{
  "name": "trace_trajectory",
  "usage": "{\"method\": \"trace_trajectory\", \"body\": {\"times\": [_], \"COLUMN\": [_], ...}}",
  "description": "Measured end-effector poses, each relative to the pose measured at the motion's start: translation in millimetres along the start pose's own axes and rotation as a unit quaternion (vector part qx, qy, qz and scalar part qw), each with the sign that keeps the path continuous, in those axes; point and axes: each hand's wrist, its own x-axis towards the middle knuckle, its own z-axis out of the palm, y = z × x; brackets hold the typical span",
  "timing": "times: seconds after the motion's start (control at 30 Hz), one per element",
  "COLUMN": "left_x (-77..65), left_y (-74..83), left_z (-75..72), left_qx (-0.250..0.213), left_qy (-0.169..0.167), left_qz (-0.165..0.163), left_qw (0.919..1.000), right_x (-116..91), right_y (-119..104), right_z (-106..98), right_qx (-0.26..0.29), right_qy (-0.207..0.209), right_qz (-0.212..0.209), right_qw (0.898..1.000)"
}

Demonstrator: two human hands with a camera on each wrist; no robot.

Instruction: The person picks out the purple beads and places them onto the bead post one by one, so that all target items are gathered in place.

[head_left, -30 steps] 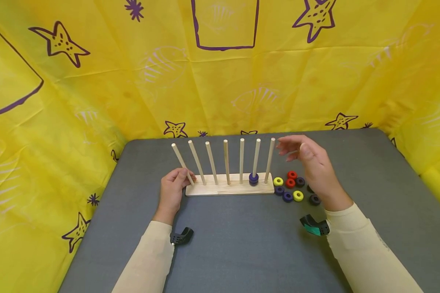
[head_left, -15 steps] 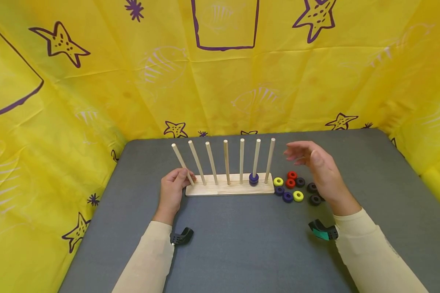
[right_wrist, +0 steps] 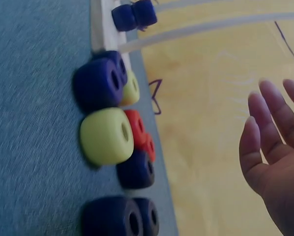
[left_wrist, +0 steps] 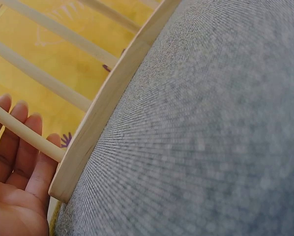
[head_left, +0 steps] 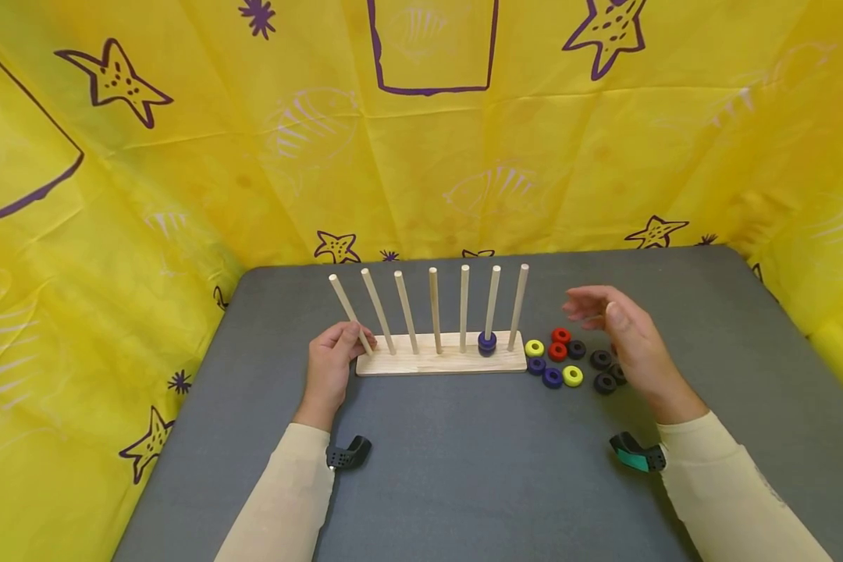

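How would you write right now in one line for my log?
left grip: at leftmost peg | right grip: empty, near loose rings | two blue rings: on second peg from right

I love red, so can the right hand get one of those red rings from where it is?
Probably yes. The right hand looks empty and hovers close to the red rings. A dark ring sits beside them, but nothing covers them from above.

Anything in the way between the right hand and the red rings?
Nothing visible stands between. The right hand hovers above the table, and nothing lies on the red rings; a yellow ring and a dark ring sit close beside them.
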Motion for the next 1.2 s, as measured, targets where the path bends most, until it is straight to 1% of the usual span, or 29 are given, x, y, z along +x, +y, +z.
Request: {"method": "trace_trajectory", "body": {"times": [0.3, 0.4, 0.5, 0.6, 0.77, 0.87, 1.07, 1.2], "left_x": [-0.4, -0.4, -0.2, 0.0, 0.1, -0.4, -1.4, -1.2], "left_y": [1.0, 1.3, 1.7, 1.7, 1.3, 1.8, 1.7, 1.8], "left_z": [0.5, 0.7, 0.9, 0.9, 0.6, 0.6, 0.7, 1.4], "left_qx": [0.003, 0.004, 0.006, 0.006, 0.005, 0.003, 0.004, -0.003], "left_qy": [0.002, 0.003, 0.004, 0.004, 0.004, 0.004, 0.005, 0.005], "left_qz": [-0.004, -0.006, -0.006, -0.004, -0.007, -0.007, -0.012, -0.012], "left_qw": [1.0, 1.0, 1.0, 1.0, 1.0, 1.0, 0.9999, 0.9999], "right_x": [-8.7, -12.3, -15.6, -18.7, -22.3, -24.3, -29.4, -33.5], "right_y": [8.6, 11.7, 15.5, 19.5, 25.2, 29.3, 37.5, 42.0], "right_z": [-11.9, -14.5, -16.3, -18.3, -22.3, -24.7, -31.1, -34.9], "right_qx": [-0.03, -0.046, -0.046, -0.032, -0.033, -0.053, -0.09, -0.111], "right_qy": [0.007, 0.016, 0.03, 0.041, 0.047, 0.054, 0.086, 0.084], "right_qz": [0.01, 0.013, 0.019, 0.022, 0.025, 0.038, 0.063, 0.069], "right_qw": [0.999, 0.999, 0.998, 0.998, 0.998, 0.996, 0.99, 0.988]}}
